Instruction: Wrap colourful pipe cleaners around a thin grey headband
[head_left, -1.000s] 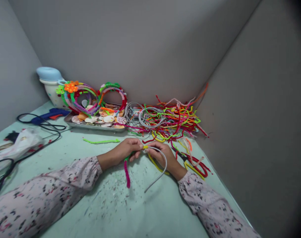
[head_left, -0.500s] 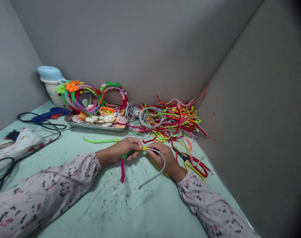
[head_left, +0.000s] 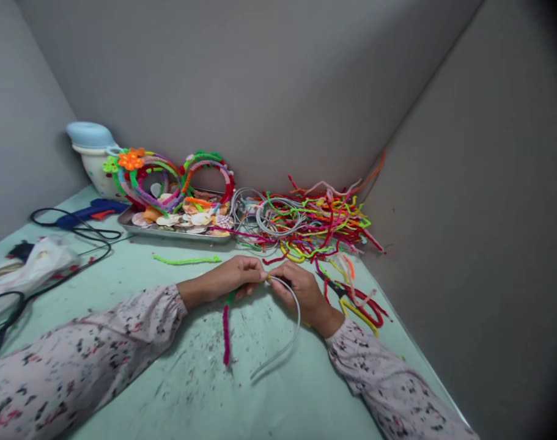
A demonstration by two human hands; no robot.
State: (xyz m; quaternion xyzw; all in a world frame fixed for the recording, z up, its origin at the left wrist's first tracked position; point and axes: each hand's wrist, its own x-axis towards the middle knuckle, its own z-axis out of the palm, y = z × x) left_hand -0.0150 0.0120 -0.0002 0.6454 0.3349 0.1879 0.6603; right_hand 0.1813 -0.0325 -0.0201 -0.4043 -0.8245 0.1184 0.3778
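A curved grey wire headband (head_left: 297, 318) is held between both hands above the table. Its left part is wrapped in green and magenta pipe cleaner (head_left: 226, 336); the right part is bare and arcs down to a free end. My left hand (head_left: 235, 276) is closed on the wrapped part, thumb and fingers pinched at the join. My right hand (head_left: 301, 293) pinches close beside it, where a bit of yellow pipe cleaner (head_left: 269, 277) shows around the wire. Most of the yellow strand is hidden behind the right fingers. A lime-green pipe cleaner (head_left: 186, 261) lies beyond my left wrist.
Behind stand a metal tray (head_left: 177, 234) of shells, finished colourful headbands (head_left: 209, 157) and a heap of pipe cleaners (head_left: 328, 220) with coiled wire (head_left: 278, 232). Scissors (head_left: 374, 310) lie right. A blue glue gun (head_left: 83, 215), its black cord and a plastic bag (head_left: 53, 260) are left.
The headband has turned in my hands: its magenta end and bare wire end now hang lower. My fingers have closed in over the yellow wrap, so less of it shows.
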